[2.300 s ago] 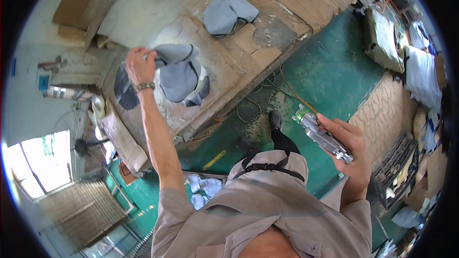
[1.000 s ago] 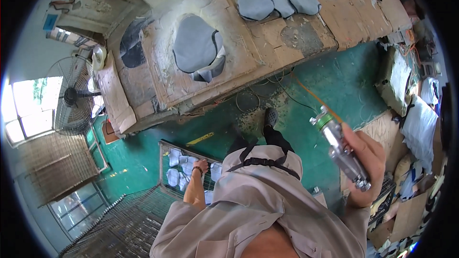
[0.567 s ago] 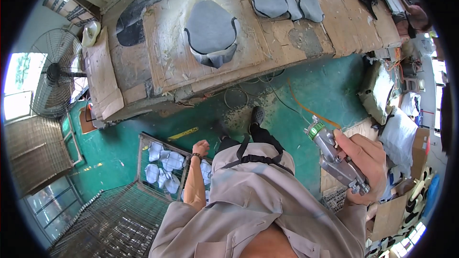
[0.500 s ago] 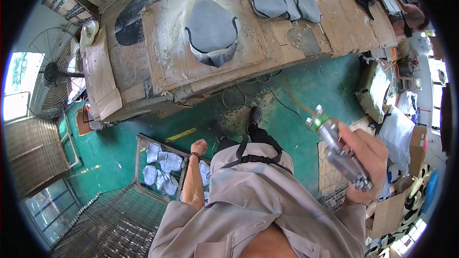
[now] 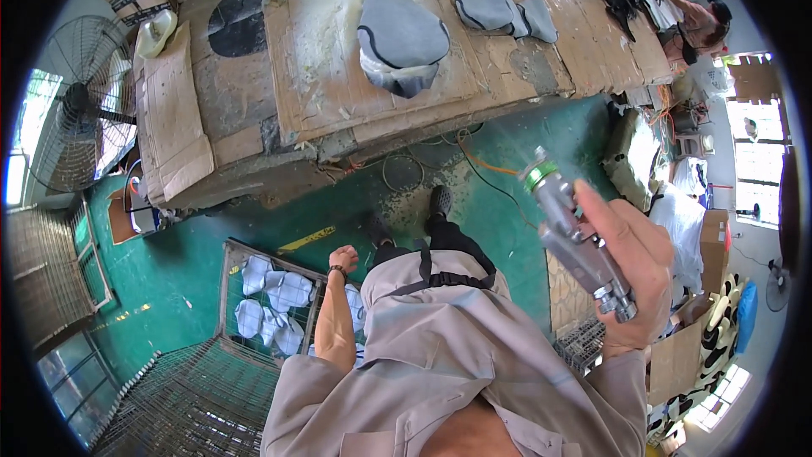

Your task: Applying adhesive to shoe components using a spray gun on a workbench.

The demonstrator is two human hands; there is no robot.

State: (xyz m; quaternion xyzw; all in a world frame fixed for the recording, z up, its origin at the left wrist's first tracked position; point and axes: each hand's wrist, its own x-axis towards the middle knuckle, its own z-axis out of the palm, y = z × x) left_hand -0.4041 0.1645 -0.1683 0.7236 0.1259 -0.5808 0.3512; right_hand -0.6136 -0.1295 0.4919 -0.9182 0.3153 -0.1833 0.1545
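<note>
Nearest, the right hand [image 5: 636,261] is clamped on a silver spray gun [image 5: 579,258] with a green ring, its body against the left side of the fingers and its nozzle pointing away toward the workbench [image 5: 241,93]. Farther down, the left hand [image 5: 342,259] appears near the far edge of a metal rack [image 5: 226,288]; whether its fingers are closed cannot be told. Beyond, a grey padded piece [image 5: 402,30] lies near the workbench's front edge, well apart from both hands.
</note>
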